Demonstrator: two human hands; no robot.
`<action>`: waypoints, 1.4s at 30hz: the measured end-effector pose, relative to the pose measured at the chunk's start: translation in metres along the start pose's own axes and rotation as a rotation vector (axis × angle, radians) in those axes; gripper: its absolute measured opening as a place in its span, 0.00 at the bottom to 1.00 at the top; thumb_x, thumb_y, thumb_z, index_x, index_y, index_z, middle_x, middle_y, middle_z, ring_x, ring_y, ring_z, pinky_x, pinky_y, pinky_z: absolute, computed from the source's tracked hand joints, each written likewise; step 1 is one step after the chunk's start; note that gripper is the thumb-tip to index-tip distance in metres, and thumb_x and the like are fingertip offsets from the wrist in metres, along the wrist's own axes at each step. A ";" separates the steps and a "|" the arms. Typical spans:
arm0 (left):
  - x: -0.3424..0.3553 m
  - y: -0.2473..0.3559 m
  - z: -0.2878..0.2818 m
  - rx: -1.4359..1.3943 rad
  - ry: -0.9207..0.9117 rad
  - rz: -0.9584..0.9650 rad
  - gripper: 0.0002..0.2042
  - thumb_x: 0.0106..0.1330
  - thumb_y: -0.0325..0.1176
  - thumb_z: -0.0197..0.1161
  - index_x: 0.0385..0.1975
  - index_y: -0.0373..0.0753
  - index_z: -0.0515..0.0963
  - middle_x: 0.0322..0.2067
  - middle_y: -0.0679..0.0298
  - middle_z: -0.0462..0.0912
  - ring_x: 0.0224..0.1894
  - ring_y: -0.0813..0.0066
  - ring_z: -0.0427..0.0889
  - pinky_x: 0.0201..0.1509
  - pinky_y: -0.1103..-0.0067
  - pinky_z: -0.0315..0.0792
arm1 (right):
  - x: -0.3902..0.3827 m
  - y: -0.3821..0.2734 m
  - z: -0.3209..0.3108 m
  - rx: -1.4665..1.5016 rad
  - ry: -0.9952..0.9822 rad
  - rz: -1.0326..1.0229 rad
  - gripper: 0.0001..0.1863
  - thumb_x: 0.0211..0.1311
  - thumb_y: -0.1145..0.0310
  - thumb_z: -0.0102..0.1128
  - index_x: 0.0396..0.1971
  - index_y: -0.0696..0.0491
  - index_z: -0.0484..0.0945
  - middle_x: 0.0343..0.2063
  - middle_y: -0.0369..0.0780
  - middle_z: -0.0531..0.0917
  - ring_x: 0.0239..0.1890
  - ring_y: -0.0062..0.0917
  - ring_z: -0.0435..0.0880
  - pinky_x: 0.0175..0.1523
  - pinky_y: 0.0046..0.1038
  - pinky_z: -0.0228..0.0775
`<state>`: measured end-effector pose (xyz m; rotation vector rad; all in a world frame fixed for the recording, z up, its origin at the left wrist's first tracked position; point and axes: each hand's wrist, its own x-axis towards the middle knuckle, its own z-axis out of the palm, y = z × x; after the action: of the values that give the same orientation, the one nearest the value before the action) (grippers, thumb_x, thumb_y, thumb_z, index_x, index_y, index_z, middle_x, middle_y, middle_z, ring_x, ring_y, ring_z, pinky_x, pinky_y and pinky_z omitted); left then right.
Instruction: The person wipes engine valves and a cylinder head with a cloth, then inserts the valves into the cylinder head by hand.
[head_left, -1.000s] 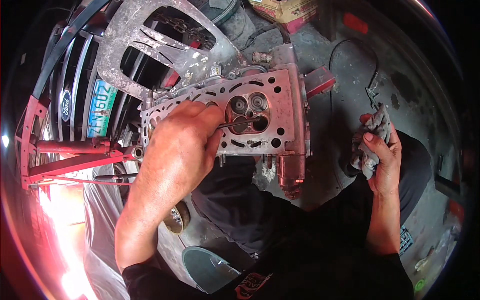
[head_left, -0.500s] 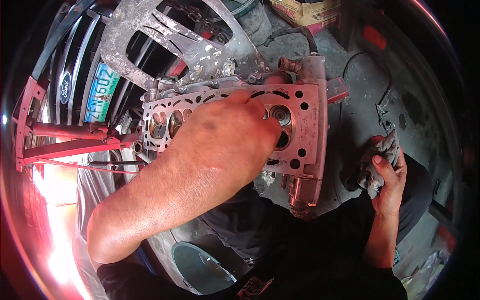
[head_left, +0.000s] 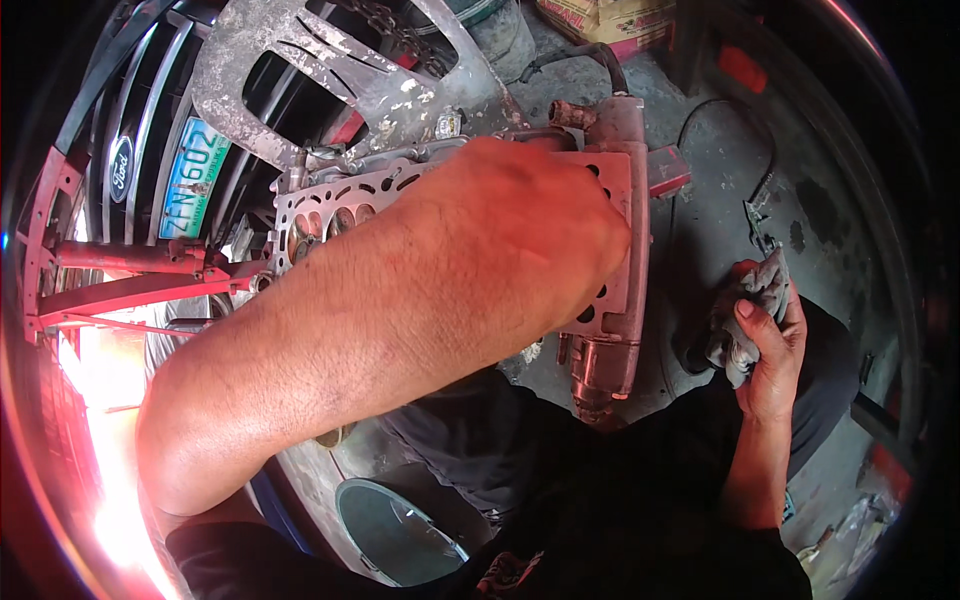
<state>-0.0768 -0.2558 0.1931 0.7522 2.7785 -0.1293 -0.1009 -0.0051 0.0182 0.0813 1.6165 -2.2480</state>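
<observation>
A pale metal engine cylinder head point(head_left: 638, 215) lies in front of me, its flat face with round chambers, valves and holes turned up. My left hand point(head_left: 540, 235) is over the right part of that face, back upward and fingers curled down. The hand covers its own fingertips and the chamber below, so whatever they grip or touch is hidden. Off to the right, above my knee, my right hand point(head_left: 775, 350) is closed around a crumpled grey rag point(head_left: 735, 335), thumb pressed on top.
Behind the cylinder head is a paint-spotted chair point(head_left: 370, 105). A red metal frame point(head_left: 130, 295) and a car grille point(head_left: 135, 130) stand at left. An open bucket point(head_left: 400, 535) is near my legs. A dark cable point(head_left: 770, 140) runs over the floor, and a printed sack point(head_left: 615, 20) lies at the back.
My left hand has shifted right across the cylinder head, and its fingers have gone out of sight. My right hand keeps hold of the rag. The whole view has shifted slightly.
</observation>
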 end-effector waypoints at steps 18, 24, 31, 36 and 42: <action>0.005 -0.003 0.024 -0.132 -0.191 -0.160 0.08 0.52 0.25 0.58 0.31 0.35 0.82 0.27 0.49 0.80 0.34 0.50 0.82 0.41 0.61 0.76 | -0.007 0.004 -0.009 0.002 -0.030 -0.025 0.19 0.55 0.75 0.61 0.49 0.59 0.74 0.33 0.37 0.81 0.32 0.20 0.80 0.38 0.22 0.73; 0.007 -0.008 0.012 -0.068 -0.109 -0.104 0.10 0.52 0.25 0.57 0.33 0.37 0.82 0.25 0.51 0.80 0.34 0.50 0.82 0.42 0.61 0.75 | -0.003 0.002 -0.018 0.035 0.000 0.015 0.20 0.53 0.79 0.62 0.48 0.59 0.75 0.35 0.37 0.81 0.35 0.20 0.80 0.42 0.23 0.72; 0.003 -0.043 -0.045 -0.417 0.387 -0.110 0.11 0.55 0.17 0.62 0.38 0.34 0.76 0.26 0.64 0.78 0.32 0.76 0.79 0.39 0.77 0.74 | -0.006 -0.007 -0.026 0.091 0.129 0.011 0.18 0.56 0.69 0.60 0.46 0.58 0.71 0.36 0.40 0.79 0.32 0.26 0.80 0.39 0.27 0.74; -0.020 0.015 -0.049 -0.317 0.508 -0.380 0.04 0.59 0.21 0.65 0.31 0.31 0.77 0.28 0.63 0.81 0.34 0.77 0.79 0.39 0.80 0.72 | 0.004 -0.019 -0.011 0.405 -0.119 0.122 0.21 0.61 0.56 0.55 0.45 0.58 0.72 0.31 0.43 0.79 0.28 0.31 0.81 0.30 0.30 0.74; -0.016 0.050 0.021 -0.598 0.793 -0.320 0.06 0.57 0.20 0.64 0.33 0.33 0.77 0.27 0.56 0.79 0.25 0.62 0.80 0.27 0.74 0.72 | -0.009 -0.038 0.033 0.341 -0.256 -0.090 0.28 0.69 0.46 0.48 0.52 0.57 0.70 0.37 0.46 0.80 0.34 0.32 0.84 0.34 0.31 0.79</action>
<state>-0.0336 -0.2240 0.1762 0.2072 3.3205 1.1158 -0.0993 -0.0230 0.0659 -0.1867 1.1187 -2.4643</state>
